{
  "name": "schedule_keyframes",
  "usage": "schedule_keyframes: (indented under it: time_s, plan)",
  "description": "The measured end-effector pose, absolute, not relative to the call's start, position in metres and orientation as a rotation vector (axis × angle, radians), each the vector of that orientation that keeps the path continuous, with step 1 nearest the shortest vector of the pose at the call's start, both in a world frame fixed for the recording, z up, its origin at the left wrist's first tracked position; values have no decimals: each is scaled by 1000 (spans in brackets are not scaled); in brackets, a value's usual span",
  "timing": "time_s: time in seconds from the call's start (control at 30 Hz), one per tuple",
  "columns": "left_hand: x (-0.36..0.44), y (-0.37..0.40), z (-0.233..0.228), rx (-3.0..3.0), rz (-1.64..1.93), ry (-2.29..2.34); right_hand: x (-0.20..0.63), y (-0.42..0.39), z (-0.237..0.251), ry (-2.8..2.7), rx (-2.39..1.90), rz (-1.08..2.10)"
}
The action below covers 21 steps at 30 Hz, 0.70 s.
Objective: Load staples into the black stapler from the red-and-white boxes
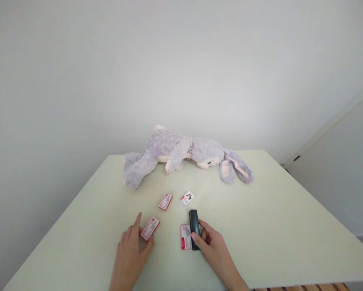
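Note:
My left hand rests on the pale green table, its fingers touching a small red-and-white box without lifting it. My right hand grips a black stapler that lies over another red-and-white box. Two more small boxes lie further out: one red-edged box and one white box.
A grey-lilac plush rabbit lies on its side across the far part of the table. Behind it rises a plain white wall. A white cabinet stands to the right, past the table's right edge.

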<state>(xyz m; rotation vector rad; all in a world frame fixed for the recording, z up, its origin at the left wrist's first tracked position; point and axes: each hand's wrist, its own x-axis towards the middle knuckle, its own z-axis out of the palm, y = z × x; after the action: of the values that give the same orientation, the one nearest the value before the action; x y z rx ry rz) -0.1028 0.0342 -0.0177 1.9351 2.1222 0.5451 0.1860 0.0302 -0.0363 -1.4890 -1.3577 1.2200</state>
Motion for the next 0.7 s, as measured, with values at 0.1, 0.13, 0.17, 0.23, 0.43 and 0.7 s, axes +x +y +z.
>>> schedule_keyframes:
  time_s: [0.1, 0.13, 0.17, 0.23, 0.43, 0.7]
  plan:
    - [-102, 27, -12, 2013, 336, 1849, 186, 31, -37, -1352, -1490, 1218]
    - [-100, 25, -9, 2018, 268, 1788, 186, 31, -37, -1350, -1489, 1220]
    - [-97, 23, -5, 2009, 206, 1733, 186, 31, -36, -1349, -1489, 1224]
    - [-92, 22, 4, 1969, 99, 1640, 186, 31, -36, -1353, -1488, 1228]
    - [-73, 24, 27, 2018, 6, 1346, 185, 31, -37, -1359, -1484, 1216]
    - [-57, 10, 26, 1980, -112, 1544, 184, 30, -36, -1377, -1504, 1184]
